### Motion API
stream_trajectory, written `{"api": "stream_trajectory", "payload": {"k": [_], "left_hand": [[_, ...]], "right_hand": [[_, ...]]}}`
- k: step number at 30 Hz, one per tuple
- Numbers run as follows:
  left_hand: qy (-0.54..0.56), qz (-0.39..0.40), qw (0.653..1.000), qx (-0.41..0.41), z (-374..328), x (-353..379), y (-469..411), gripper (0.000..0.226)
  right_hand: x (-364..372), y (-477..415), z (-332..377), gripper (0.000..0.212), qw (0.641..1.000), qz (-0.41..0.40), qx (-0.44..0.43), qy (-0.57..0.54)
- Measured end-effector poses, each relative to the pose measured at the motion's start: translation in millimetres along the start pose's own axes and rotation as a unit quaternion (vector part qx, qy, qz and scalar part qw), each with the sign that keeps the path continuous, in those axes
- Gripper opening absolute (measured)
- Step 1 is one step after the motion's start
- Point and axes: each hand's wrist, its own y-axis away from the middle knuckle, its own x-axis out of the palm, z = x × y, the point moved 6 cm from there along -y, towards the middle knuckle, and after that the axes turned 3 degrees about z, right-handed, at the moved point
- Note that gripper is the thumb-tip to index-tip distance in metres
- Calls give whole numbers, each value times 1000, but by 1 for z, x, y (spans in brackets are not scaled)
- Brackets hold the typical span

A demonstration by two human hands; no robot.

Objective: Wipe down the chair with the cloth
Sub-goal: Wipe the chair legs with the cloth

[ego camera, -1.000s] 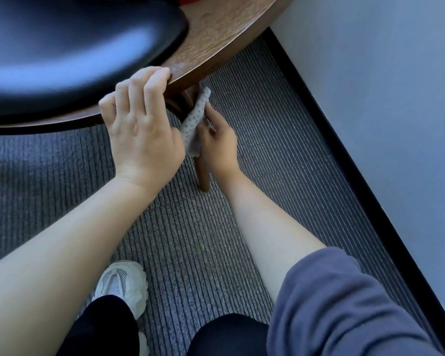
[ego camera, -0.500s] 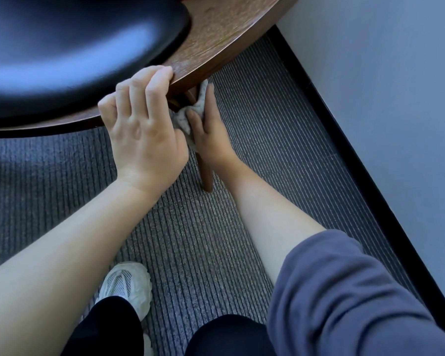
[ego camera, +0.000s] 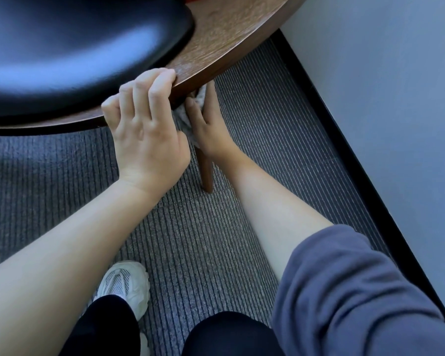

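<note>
The chair leg point(ego camera: 206, 168) is the landmark here. At its top, the right hand point(ego camera: 211, 129) pinches the pale cloth point(ego camera: 188, 122) between thumb and a long straight finger, wrapped against the wood just under the seat. Up and to the left of the leg, the left hand point(ego camera: 147, 134) curls its fingers point(ego camera: 162, 80) over the wooden rim of the chair point(ego camera: 231, 42), gripping it.

The likely trouble is the joint where leg meets seat (hidden behind both hands): the bunched cloth may skip that corner, or snag there and pull out of so light a pinch. A hard downward rub could also shift the chair if the bracing grip slackens.

The leg stands on grey ribbed carpet point(ego camera: 190, 240). To the right of the leg a black skirting point(ego camera: 344, 129) runs below a pale wall point(ego camera: 383, 86); a white shoe point(ego camera: 123, 281) sits nearer the person.
</note>
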Motion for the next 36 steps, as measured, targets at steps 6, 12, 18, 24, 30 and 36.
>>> {"api": "stream_trajectory", "payload": {"k": [6, 12, 18, 24, 30, 36], "left_hand": [[0, -4, 1000, 1, 0, 0, 0, 65], [-3, -8, 1000, 1, -1, 1, 0, 67], [-1, -3, 1000, 2, -1, 1, 0, 68], [-8, -8, 1000, 2, -1, 1, 0, 69], [-6, 3, 1000, -1, -1, 0, -1, 71], [-6, -3, 1000, -6, -2, 1, 0, 68]], "right_hand": [[-3, -2, 4, 77, 997, -13, -62, 44], [-7, -10, 16, 58, 995, 17, -77, 65], [-8, -1, 9, 66, 997, 4, -55, 54], [-7, -7, 26, 63, 992, 21, -97, 75], [-7, -9, 30, 62, 988, 18, -123, 90], [-2, -1, 9, 69, 997, -7, -72, 16]]}}
